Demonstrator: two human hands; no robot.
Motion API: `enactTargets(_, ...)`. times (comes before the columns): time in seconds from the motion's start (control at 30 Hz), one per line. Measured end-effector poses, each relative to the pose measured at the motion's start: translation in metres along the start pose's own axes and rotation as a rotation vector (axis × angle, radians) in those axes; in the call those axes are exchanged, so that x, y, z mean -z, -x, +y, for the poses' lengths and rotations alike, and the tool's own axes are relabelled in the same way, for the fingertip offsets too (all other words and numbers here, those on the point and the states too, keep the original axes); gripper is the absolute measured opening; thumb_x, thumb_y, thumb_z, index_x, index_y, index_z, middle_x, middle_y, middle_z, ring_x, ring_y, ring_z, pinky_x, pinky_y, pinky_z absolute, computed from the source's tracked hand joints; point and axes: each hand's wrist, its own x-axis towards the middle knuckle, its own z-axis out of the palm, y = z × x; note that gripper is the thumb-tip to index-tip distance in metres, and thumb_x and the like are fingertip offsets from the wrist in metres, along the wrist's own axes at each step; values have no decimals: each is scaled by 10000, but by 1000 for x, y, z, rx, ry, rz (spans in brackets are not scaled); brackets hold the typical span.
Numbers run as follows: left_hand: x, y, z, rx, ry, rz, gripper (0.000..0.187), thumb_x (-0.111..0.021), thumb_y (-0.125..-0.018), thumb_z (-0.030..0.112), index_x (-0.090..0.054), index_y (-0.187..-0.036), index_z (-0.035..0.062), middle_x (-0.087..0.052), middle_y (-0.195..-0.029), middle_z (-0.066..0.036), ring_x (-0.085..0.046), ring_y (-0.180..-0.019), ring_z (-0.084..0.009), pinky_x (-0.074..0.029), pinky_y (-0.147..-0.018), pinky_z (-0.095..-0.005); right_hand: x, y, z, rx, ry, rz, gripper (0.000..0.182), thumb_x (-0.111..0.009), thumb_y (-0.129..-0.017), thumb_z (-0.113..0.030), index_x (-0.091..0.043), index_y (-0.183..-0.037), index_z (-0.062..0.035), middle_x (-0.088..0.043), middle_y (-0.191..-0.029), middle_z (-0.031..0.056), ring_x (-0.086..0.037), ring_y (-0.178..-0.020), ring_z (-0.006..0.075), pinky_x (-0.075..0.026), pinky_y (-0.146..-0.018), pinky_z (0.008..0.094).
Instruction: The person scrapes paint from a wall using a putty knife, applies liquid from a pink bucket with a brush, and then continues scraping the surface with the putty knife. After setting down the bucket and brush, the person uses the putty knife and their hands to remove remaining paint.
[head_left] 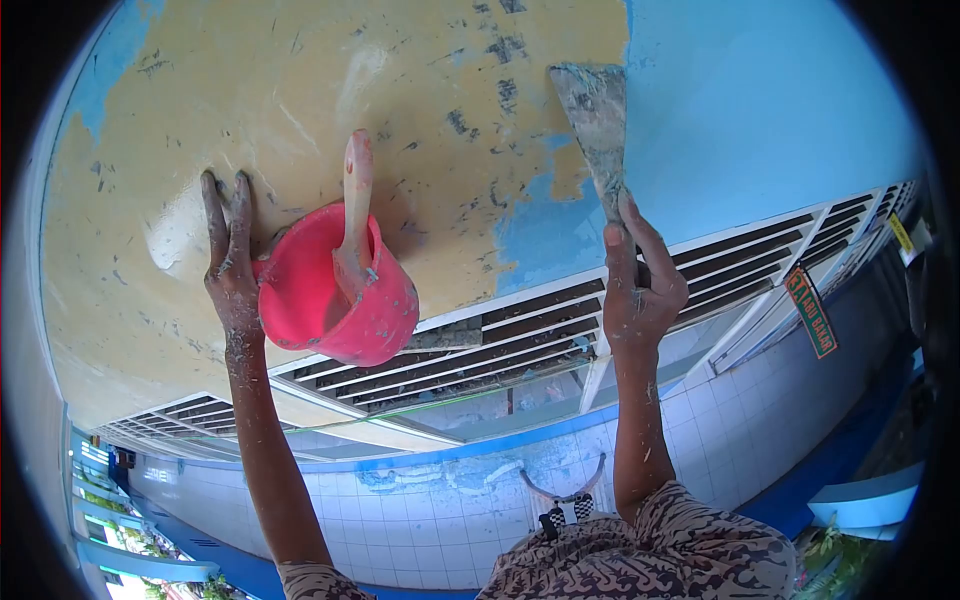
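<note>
My left hand (pixel 232 260) is at the side of a pink dipper (pixel 385 320), two fingers stretched up against the yellowish wall (pixel 300 100) and the others round the dipper's handle. Inside the dipper stands a brush or tool with a pale wooden handle (pixel 358 190), its lower end hidden by the rim. My right hand (pixel 643 290) grips a scraper (pixel 598 120) by its lower end. The wide, dirty blade points up and lies at the border between the yellowish area and the blue paint (pixel 740 110).
White louvred vents (pixel 470 350) run along the wall below both hands. Farther down is a white tiled wall (pixel 430 530). A green and red sign (pixel 810 312) hangs at the right. A blue beam (pixel 870 500) stands at the lower right.
</note>
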Motion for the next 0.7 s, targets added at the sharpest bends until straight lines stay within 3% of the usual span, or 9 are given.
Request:
enactTargets(0.07,-2,1,-4,-11,-16,7,761,-744,-873,243,-436,-1568,273,-286,-1680,-113,-499,-1393,-375,-594,-968,-453,1,18,21,81,53,-1,345,-685,-976,-18,-685,-1320,-31,-759,-971,153,-629,-728,71,-444,-564,223)
enactTargets(0.1,-2,0,-6,-22,-32,10,752,-740,-879,237,-438,-1567,274,-288,-1680,-112,-498,-1394,-375,-594,-969,-451,8,46,39,6,94,-52,347,-683,-971,-9,-685,-1318,-29,-761,-1008,172,-649,-745,93,-462,-581,226)
enactTargets(0.17,-2,-1,-6,-23,-25,27,747,-742,-880,226,-445,-1564,269,-294,-1677,-118,-496,-1397,-375,-595,-968,-450,6,80,77,208,111,14,352,-673,-973,-6,-679,-1324,-26,-758,-1006,172,-690,-792,131,-503,-621,251)
enactTargets(0.37,-3,1,-5,-48,0,39,739,-759,-870,184,-476,-1549,244,-322,-1663,-137,-503,-1401,-367,-597,-966,-439,6,51,34,-35,-12,-23,346,-656,-982,-12,-670,-1327,-16,-751,-978,179,-733,-887,199,-558,-709,308)
enactTargets(0.47,-3,2,-10,43,44,-16,745,-763,-867,171,-475,-1550,247,-324,-1663,-134,-506,-1399,-364,-599,-962,-430,13,77,54,21,19,-11,343,-657,-979,-3,-675,-1321,-17,-754,-958,177,-731,-856,187,-547,-678,297)
enactTargets(0.57,-4,0,-9,-87,-60,66,746,-762,-866,160,-476,-1549,250,-318,-1666,-131,-507,-1398,-364,-607,-949,-426,8,62,60,171,76,32,332,-661,-979,-5,-686,-1310,-22,-761,-963,177,-718,-807,145,-510,-602,256)
enactTargets(0.7,-3,1,-2,-19,25,12,736,-761,-874,176,-476,-1548,258,-303,-1674,-122,-492,-1411,-363,-600,-965,-438,11,1,3,-52,4,14,325,-677,-980,-24,-690,-1305,-20,-764,-996,195,-690,-785,107,-478,-589,221)
